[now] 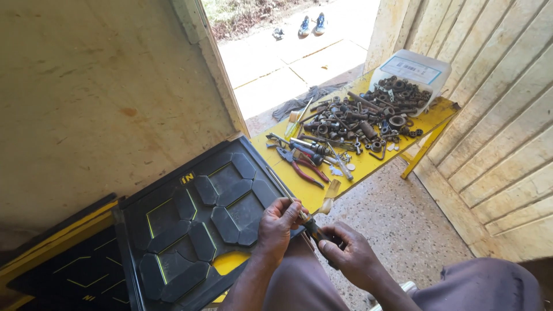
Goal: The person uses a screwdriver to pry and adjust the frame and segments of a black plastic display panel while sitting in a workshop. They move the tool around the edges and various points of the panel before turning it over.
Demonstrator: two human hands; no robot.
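**A:** What have your hands got?

**B:** Your right hand (354, 253) is closed around the dark handle of a small brush (317, 222), whose pale bristles point up toward the front edge of the yellow table (314, 196). Your left hand (278, 226) is curled with its fingertips pinched on the brush just below the bristles. Both sit above your knees, right at the table's near edge.

**A:** How much room do you have?

**B:** Little to your left: a black and yellow case (196, 224) lies open, touching the table's side. Just beyond the brush lie red-handled pliers (299, 167); farther back a heap of rusty nuts and bolts (368, 118) spreads to the far edge, beside a tipped white plastic tub (412, 69). To your right is bare speckled floor (397, 224), then a plank wall (501, 138).
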